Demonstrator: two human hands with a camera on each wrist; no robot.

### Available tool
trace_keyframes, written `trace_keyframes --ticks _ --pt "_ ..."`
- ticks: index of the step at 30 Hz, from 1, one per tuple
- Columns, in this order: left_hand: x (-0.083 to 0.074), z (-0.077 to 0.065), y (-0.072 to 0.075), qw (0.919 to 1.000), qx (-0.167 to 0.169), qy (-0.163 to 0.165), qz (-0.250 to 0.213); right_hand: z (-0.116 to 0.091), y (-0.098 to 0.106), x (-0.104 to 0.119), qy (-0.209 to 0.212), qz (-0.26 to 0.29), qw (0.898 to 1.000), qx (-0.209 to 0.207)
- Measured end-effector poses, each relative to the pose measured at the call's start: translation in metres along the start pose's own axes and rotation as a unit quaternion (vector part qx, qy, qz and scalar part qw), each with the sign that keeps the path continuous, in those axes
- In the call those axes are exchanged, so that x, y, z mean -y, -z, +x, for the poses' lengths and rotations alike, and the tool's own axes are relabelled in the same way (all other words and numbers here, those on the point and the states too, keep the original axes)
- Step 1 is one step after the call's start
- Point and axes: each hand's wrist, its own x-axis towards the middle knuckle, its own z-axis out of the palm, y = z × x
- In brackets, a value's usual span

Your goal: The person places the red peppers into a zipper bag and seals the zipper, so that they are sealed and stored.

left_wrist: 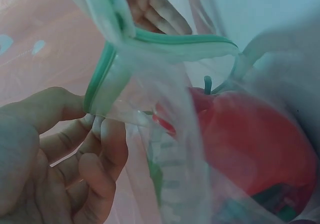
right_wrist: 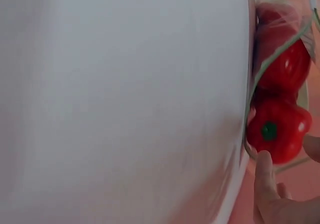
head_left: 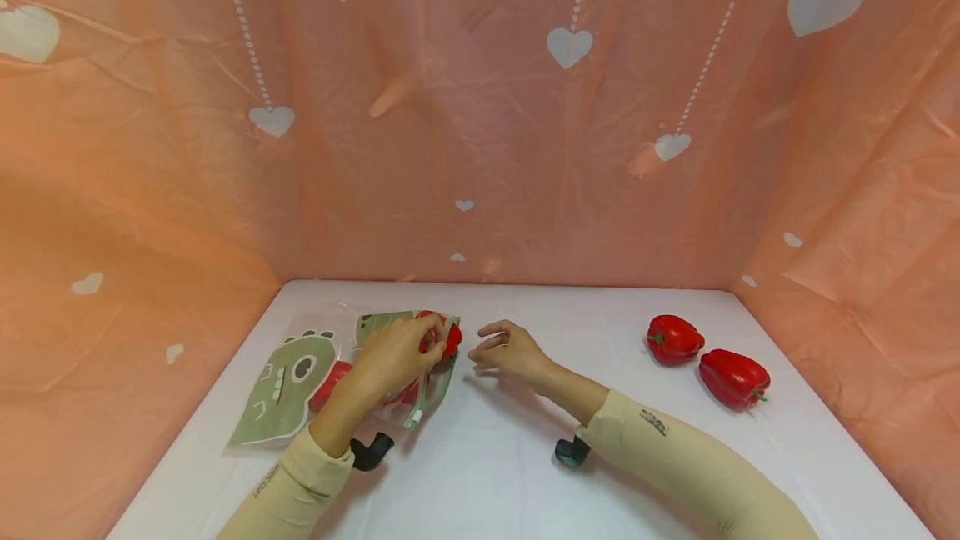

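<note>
Head view faces forward, downward — close wrist views share bag (left_wrist: 177, 89).

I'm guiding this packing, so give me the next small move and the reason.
Probably nudge the red pepper at the mouth of the bag further in with the right hand: its stem faces out through the opening, the left hand pinches the zip edge, and the right hand is empty and close by.

Glossy peppers (head_left: 734, 379), plastic bag (head_left: 292, 390)
</note>
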Motion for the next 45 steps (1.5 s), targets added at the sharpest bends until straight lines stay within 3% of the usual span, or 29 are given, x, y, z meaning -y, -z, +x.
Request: trace_keyframes --ticks 8,16,25,38,45 --pt "0.001 0.001 -0.004 1.0000 0.002 -0.001 -0.005 -0.023 0.039 0.003 0.027 -0.075 0.997 -0.022" --pt "0.001 0.000 -0.007 0.9999 0.009 0.006 -0.013 -0.041 0.081 0.001 0.064 -0.147 0.986 -0.049" --pt "0.002 -0.003 -0.006 0.9998 0.013 0.009 -0.014 -0.061 0.129 0.002 0.113 -0.248 0.961 -0.049" --pt "0.001 -0.006 -0.008 0.9998 0.017 0.002 -0.005 -0.083 0.190 0.006 0.136 -0.410 0.897 -0.091" --pt "0.000 -0.007 -0.009 0.9998 0.013 -0.014 0.002 -0.086 0.216 0.007 0.116 -0.433 0.891 -0.079"
